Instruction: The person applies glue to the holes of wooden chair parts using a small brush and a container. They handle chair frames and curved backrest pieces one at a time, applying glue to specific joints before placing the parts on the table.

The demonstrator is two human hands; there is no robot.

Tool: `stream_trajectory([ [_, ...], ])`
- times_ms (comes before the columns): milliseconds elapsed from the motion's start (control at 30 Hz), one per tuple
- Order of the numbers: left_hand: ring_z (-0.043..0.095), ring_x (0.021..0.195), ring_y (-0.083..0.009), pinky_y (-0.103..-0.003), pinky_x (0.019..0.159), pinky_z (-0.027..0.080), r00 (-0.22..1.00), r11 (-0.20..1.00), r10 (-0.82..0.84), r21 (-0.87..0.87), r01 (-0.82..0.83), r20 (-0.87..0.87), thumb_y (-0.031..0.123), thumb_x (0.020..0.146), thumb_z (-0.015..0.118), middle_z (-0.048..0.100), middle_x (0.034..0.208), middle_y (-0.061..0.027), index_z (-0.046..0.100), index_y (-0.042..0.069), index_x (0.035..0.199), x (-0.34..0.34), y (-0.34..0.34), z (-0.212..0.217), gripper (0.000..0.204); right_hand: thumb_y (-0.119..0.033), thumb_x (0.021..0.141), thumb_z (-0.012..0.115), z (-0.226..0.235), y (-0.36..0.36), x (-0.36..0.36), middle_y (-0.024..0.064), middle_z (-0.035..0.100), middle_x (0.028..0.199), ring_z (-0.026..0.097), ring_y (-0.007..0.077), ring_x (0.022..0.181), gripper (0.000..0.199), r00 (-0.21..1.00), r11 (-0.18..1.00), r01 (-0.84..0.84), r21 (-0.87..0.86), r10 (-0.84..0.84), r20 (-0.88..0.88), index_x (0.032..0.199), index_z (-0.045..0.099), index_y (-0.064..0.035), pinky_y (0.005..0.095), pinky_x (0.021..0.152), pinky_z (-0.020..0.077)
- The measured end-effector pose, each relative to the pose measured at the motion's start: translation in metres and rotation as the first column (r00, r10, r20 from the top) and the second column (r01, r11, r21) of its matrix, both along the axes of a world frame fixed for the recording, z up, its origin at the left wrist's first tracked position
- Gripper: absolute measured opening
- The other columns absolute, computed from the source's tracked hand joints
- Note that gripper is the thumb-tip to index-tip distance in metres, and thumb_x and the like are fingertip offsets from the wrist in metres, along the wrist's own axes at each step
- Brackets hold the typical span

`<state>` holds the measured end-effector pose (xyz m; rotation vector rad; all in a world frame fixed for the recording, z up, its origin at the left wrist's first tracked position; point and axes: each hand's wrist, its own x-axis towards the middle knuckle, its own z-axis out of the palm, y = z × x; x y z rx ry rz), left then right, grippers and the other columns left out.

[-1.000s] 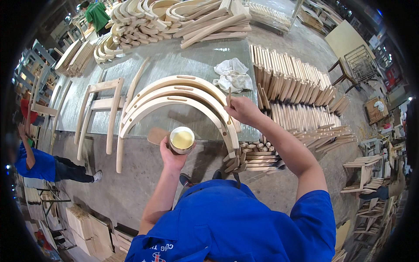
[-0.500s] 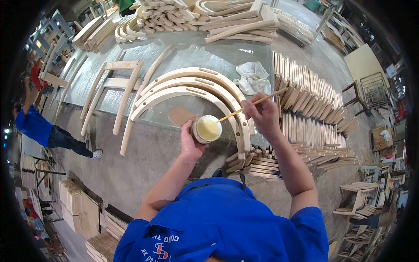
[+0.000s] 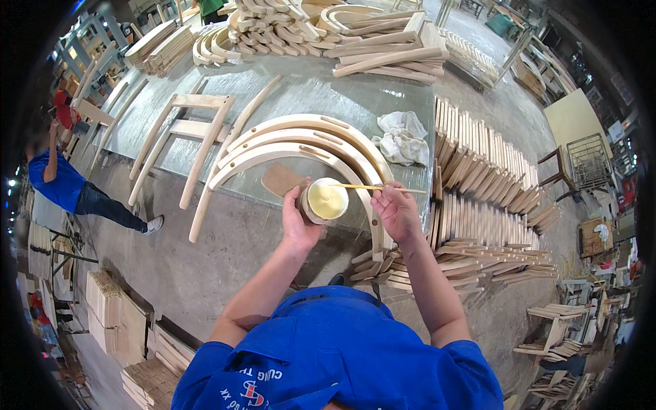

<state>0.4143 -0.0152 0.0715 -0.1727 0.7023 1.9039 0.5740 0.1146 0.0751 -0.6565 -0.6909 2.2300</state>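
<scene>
Glue pot and stick held over curved wood parts

Hands work above the bench edge. L hand (image 3: 298,222) is wrapped round a small round pot (image 3: 324,201) of pale yellow paste, fingers clamped on its side, pot upright w/ open top facing the camera. R hand (image 3: 396,210) pinches a thin wooden stick (image 3: 362,186), fingers together on its right part; stick lies roughly level, its left tip reaching over the pot's rim, touching or just above the paste, can't tell which. Pot sits in the air just in front of three nested curved wooden arches (image 3: 301,140) lying flat on the grey bench top (image 3: 328,89). Flat brown paddle-shaped piece (image 3: 281,179) lies on the bench just left of the pot, inside the innermost arch. White crumpled rag (image 3: 403,137) rests to the right of the arches. Ladder-like chair frame (image 3: 188,140) lies left of them. Rows of slats (image 3: 485,171) stand on edge right of the bench, more stacked loose below near the R forearm. Piles of bent wood parts (image 3: 328,31) at the far end. Person in blue top (image 3: 65,181) stands well apart at left.
</scene>
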Motion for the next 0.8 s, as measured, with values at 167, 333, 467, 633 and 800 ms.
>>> stream_trajectory([
  [167, 0.049, 0.117, -0.0234, -0.043, 0.098, 0.039, 0.995, 0.999, 0.054, -0.006, -0.054, -0.083, 0.036, 0.092, 0.039, 0.054, 0.123, -0.0064, 0.05, 0.011, 0.123, 0.0, 0.019, -0.001, 0.041, -0.02, 0.089, 0.062, -0.023, -0.005, -0.012, 0.0035, 0.055, 0.065, 0.054, 0.0119, 0.054, 0.015, 0.993, 0.991, 0.1, -0.09, -0.093, 0.072, 0.089, 0.053, -0.0074, 0.0281, 0.051, 0.0495],
  [333, 0.049, 0.117, -0.0239, -0.045, 0.1, 0.038, 0.997, 1.0, 0.027, 0.016, -0.026, -0.068, 0.036, 0.092, 0.038, 0.053, 0.123, -0.0082, 0.048, 0.01, 0.123, 0.004, 0.031, -0.003, 0.042, -0.022, 0.089, 0.062, -0.009, 0.012, -0.004, 0.0043, 0.055, 0.059, 0.053, 0.0115, 0.047, 0.02, 0.978, 0.978, 0.168, 0.126, -0.182, 0.102, 0.08, 0.052, -0.0077, 0.0254, 0.045, 0.0448],
  [467, 0.047, 0.119, -0.0256, -0.046, 0.101, 0.037, 0.999, 0.999, 0.034, -0.002, -0.034, -0.032, 0.036, 0.092, 0.038, 0.052, 0.125, -0.0092, 0.046, 0.01, 0.124, -0.012, 0.008, -0.024, 0.043, -0.016, 0.089, 0.062, 0.032, 0.03, 0.033, 0.0043, 0.061, 0.064, 0.056, 0.0083, 0.054, 0.023, 0.885, 0.681, 0.0, 0.732, -0.342, 0.318, 0.073, 0.051, -0.0047, 0.0217, 0.049, 0.0462],
  [633, 0.046, 0.122, -0.0285, -0.05, 0.101, 0.036, 1.0, 0.994, 0.014, -0.111, -0.013, 0.012, 0.037, 0.093, 0.032, 0.05, 0.128, -0.0096, 0.047, 0.011, 0.124, -0.021, -0.017, -0.042, 0.043, -0.014, 0.083, 0.064, 0.043, 0.024, 0.046, 0.0106, 0.051, 0.055, 0.055, 0.0204, 0.049, 0.022, 0.696, 0.182, -0.518, 0.836, -0.478, 0.536, 0.071, 0.049, -0.0033, 0.0332, 0.048, 0.042],
  [800, 0.045, 0.122, -0.0299, -0.053, 0.099, 0.037, 1.0, 0.993, 0.001, -0.121, 0.002, 0.028, 0.037, 0.092, 0.032, 0.049, 0.129, -0.0098, 0.047, 0.012, 0.123, -0.022, -0.029, -0.058, 0.043, -0.017, 0.082, 0.061, 0.035, 0.015, 0.032, 0.0154, 0.053, 0.06, 0.058, 0.0353, 0.06, 0.025, 0.659, 0.03, -0.646, 0.763, -0.484, 0.576, 0.07, 0.043, -0.0049, 0.0431, 0.053, 0.0444],
])
